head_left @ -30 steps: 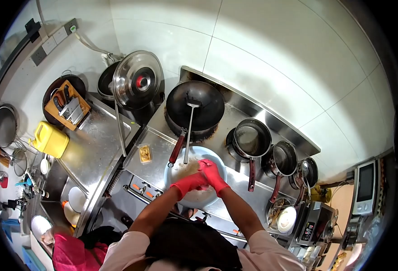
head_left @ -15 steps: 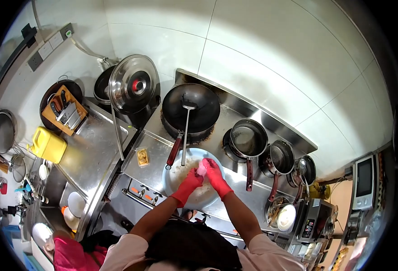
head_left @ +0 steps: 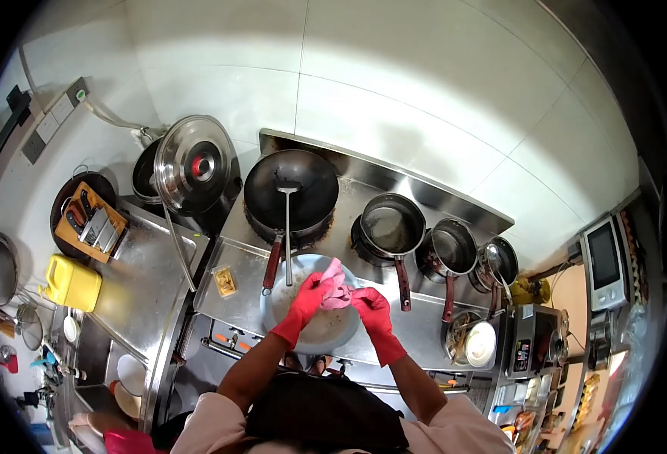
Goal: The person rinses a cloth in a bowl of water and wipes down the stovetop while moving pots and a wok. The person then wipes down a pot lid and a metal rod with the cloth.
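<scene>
Both my hands wear red gloves and meet over a pale blue basin (head_left: 274, 327) of cloudy liquid. A crumpled pink cloth (head_left: 336, 286) hangs between them, above the basin. My left hand (head_left: 307, 300) is closed on the cloth's left side. At its right edge, the fingers of my right hand (head_left: 373, 309) pinch the cloth. Just behind the basin is a black wok (head_left: 291, 193) with a ladle or turner (head_left: 289, 227) lying across it, its handle reaching over the basin's rim.
Several pans, including a saucepan (head_left: 392, 225), stand right of the wok. On the left are a small food container (head_left: 225, 281), a yellow jug (head_left: 73, 283), a knife block (head_left: 91, 222) and a large lid (head_left: 195, 165). A co-worker's pink sleeve (head_left: 130, 442) shows at bottom left.
My hands have risen from low in the basin and moved apart, with the pink cloth now opened out between them. The view has shifted, and the co-worker shows less at the bottom left.
</scene>
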